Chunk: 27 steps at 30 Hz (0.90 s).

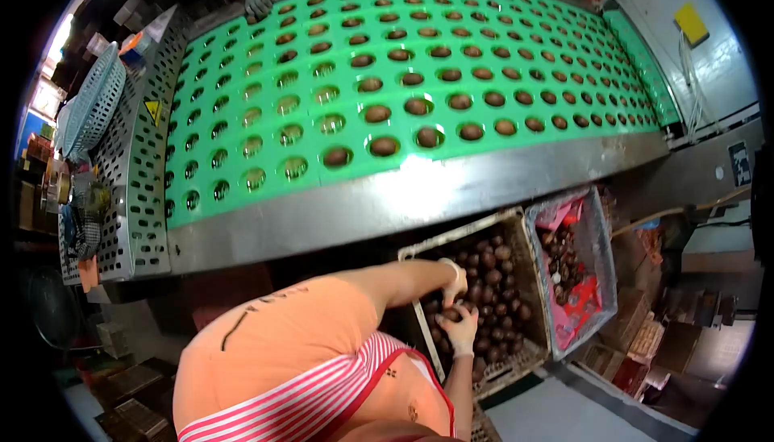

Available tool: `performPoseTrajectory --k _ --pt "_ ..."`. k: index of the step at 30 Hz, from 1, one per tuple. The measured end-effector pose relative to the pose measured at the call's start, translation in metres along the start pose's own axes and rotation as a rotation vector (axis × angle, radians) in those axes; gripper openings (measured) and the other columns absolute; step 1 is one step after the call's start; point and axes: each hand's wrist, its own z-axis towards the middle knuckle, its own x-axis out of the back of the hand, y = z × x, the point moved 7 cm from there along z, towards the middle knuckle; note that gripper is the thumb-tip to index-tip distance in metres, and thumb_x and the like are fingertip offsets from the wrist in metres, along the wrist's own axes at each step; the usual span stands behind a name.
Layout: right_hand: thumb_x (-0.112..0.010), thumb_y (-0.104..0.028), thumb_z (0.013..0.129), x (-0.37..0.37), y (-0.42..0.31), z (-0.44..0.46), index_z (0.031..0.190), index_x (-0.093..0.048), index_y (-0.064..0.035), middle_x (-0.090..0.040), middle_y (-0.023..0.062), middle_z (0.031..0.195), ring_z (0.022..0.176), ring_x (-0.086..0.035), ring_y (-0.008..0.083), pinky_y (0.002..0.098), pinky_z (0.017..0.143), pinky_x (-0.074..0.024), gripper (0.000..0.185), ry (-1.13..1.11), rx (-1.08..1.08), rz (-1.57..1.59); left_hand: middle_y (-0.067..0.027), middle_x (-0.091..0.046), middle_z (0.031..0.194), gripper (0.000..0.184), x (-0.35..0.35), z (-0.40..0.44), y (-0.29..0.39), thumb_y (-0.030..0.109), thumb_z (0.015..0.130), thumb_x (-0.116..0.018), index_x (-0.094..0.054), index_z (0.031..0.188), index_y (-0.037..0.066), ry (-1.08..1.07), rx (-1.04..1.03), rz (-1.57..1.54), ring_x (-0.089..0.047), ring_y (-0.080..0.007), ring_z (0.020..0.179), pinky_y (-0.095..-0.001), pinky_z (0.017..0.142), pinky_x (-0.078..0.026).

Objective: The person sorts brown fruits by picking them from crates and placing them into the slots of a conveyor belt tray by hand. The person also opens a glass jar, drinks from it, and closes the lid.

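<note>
Over the left side of a crate [524,244] of dark brown round fruits [492,297], my two hands are close together. My left hand [455,282], in a pale glove, reaches down into the crate; its fingertips are mostly hidden. Just below it in view, my right hand [461,329], also pale-gloved, has its fingers curled round a brown fruit [451,314]. Beyond the crate, a green belt [314,192] has rows of oval pockets. Many pockets hold one brown fruit each, while those toward the left look unfilled.
A steel edge [339,232] runs between belt and crate. Right of the crate stands a grey bin [606,273] with red plastic and brown pieces. Another person's gloved hand [258,2] rests at the belt's far left edge. A pale blue basket [95,107] stands at left.
</note>
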Motion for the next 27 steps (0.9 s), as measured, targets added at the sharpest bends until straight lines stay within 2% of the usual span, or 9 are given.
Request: performPoseTrajectory --k 4,7,8,10,15,21,24,26,27 --pt "-0.089 -0.027 0.057 -0.005 0.010 0.005 0.108 -0.069 -0.0046 -0.051 0.0184 0.132 0.115 -0.055 0.0279 0.0375 0.099 -0.0446 0.059 0.054 -0.056 0.119 -0.0180 -0.055 0.131 0.079 0.005 -0.025 0.004 0.038 0.061 -0.078 -0.057 0.133 0.016 0.103 0.004 0.040 -0.052 -0.0346 0.121 -0.0450 0.097 -0.045" --pt "-0.077 -0.004 0.075 -0.013 -0.005 0.004 0.117 -0.060 0.0044 -0.068 0.0064 0.102 0.094 -0.062 0.0167 0.0310 0.091 -0.0479 0.046 -0.016 -0.195 0.795 -0.0149 -0.060 0.127 0.072 0.002 -0.028 0.002 0.037 0.062 -0.077 -0.061 0.128 0.012 -0.036 -0.072 0.082 -0.057 -0.0312 0.116 -0.0444 0.094 -0.045" --pt "-0.075 -0.003 0.077 -0.013 -0.010 0.004 0.119 -0.058 0.0047 -0.067 0.0076 0.105 0.094 -0.061 0.0163 0.0313 0.089 -0.0486 0.046 0.037 -0.208 0.785 -0.0142 -0.060 0.127 0.072 0.003 -0.031 0.004 0.037 0.063 -0.078 -0.061 0.128 0.011 -0.067 -0.096 0.097 -0.057 -0.0304 0.116 -0.0445 0.094 -0.045" --pt "-0.076 -0.006 0.077 -0.014 -0.021 -0.003 0.119 -0.059 -0.0002 -0.065 0.0060 0.105 0.094 -0.060 0.0169 0.0343 0.085 -0.0511 0.045 0.059 -0.285 0.838 -0.0138 -0.065 0.120 0.062 0.006 -0.038 0.003 0.035 0.064 -0.079 -0.067 0.119 0.008 -0.020 -0.219 0.075 -0.060 -0.0294 0.110 -0.0428 0.090 -0.047" --pt "-0.075 -0.016 0.078 0.001 -0.029 -0.036 0.117 -0.058 -0.0128 -0.058 0.0002 0.106 0.101 -0.056 0.0179 0.0400 0.079 -0.0578 0.043 0.379 -0.409 1.062 -0.0131 -0.070 0.111 0.059 0.001 -0.034 -0.003 0.037 0.060 -0.086 -0.072 0.106 0.003 0.101 -0.120 0.040 -0.065 -0.0272 0.104 -0.0386 0.085 -0.051" --pt "-0.078 -0.017 0.076 0.013 -0.013 -0.057 0.125 -0.056 -0.0219 -0.049 -0.0034 0.128 0.120 -0.043 0.0183 0.0429 0.092 -0.0495 0.053 0.571 -0.381 1.364 -0.0131 -0.054 0.136 0.083 0.003 -0.031 -0.001 0.034 0.064 -0.082 -0.051 0.138 0.011 -0.011 -0.166 0.177 -0.055 -0.0310 0.120 -0.0459 0.092 -0.048" --pt "-0.079 -0.014 0.077 0.015 -0.016 -0.071 0.127 -0.055 -0.0151 -0.051 0.0025 0.128 0.118 -0.047 0.0204 0.0381 0.094 -0.0478 0.055 0.758 -0.356 1.600 -0.0145 -0.049 0.139 0.084 -0.004 -0.017 -0.002 0.038 0.065 -0.079 -0.049 0.139 0.013 -0.133 -0.167 0.187 -0.052 -0.0342 0.121 -0.0486 0.092 -0.047" --pt "-0.074 -0.012 0.082 0.045 -0.051 -0.088 0.126 -0.053 -0.0088 -0.054 0.0076 0.124 0.114 -0.052 0.0215 0.0339 0.096 -0.0459 0.049 0.781 -0.097 0.048 -0.0150 -0.057 0.131 0.075 -0.006 0.001 -0.006 0.039 0.062 -0.080 -0.059 0.130 0.012 -0.054 -0.179 0.165 -0.056 -0.0333 0.116 -0.0469 0.090 -0.049" --pt "-0.069 -0.010 0.085 0.053 -0.062 -0.091 0.128 -0.050 -0.0055 -0.056 0.0104 0.122 0.111 -0.055 0.0219 0.0319 0.097 -0.0447 0.047 0.818 -0.003 0.046 -0.0153 -0.060 0.125 0.068 0.000 -0.014 -0.002 0.038 0.061 -0.081 -0.064 0.122 0.012 -0.039 -0.182 0.145 -0.058 -0.0328 0.113 -0.0461 0.088 -0.049"
